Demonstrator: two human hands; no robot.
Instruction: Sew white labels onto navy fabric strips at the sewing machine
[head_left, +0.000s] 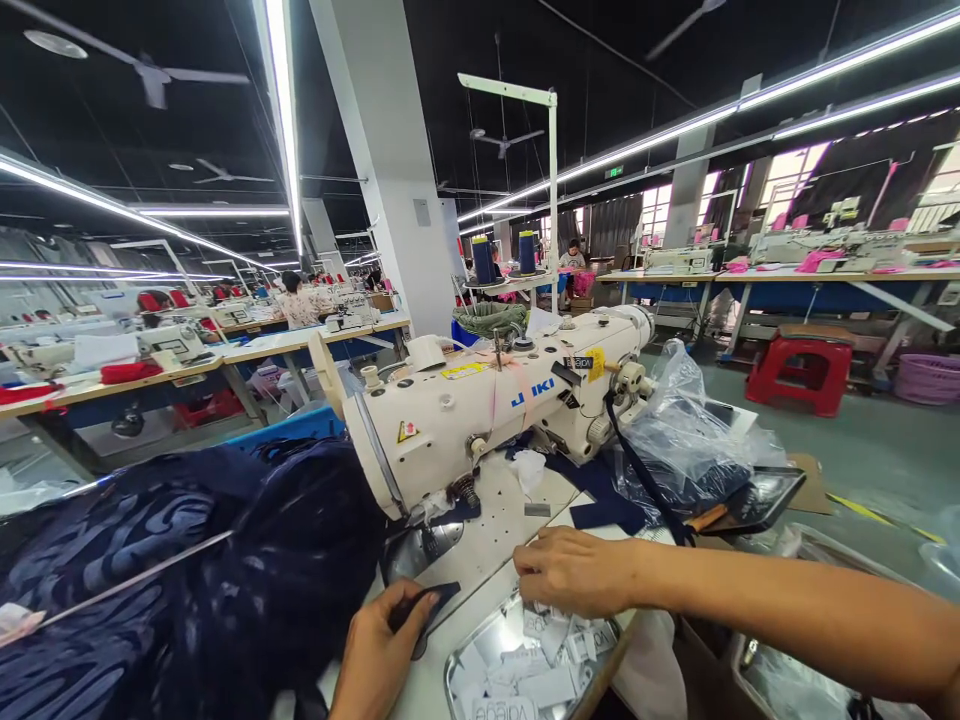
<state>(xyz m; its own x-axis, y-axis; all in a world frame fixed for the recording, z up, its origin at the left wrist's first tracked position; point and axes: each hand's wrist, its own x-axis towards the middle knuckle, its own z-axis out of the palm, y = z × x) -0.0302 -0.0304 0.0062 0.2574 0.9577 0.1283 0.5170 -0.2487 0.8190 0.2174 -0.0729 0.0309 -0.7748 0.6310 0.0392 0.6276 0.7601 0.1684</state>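
A tray (491, 632) is holding white labels (544, 660). The left hand (377, 640) is pinching a dark strip (444, 598) between thumb and fingers, just beside the tray. The right hand (576, 570) is curling its fingers down at the tray's far edge; whether they are gripping anything, I cannot tell. Dark fabric (292, 530) is lying at left. Beyond, the machine (487, 400) is standing, then a red stool (801, 365).

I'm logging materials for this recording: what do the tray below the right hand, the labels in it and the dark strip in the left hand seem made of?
The tray is probably smooth metal: its bare floor is silvery and glossy. The labels look matte white, perhaps fabric or card; their texture is too small to tell. The dark strip is likely cloth, thin and without gloss.
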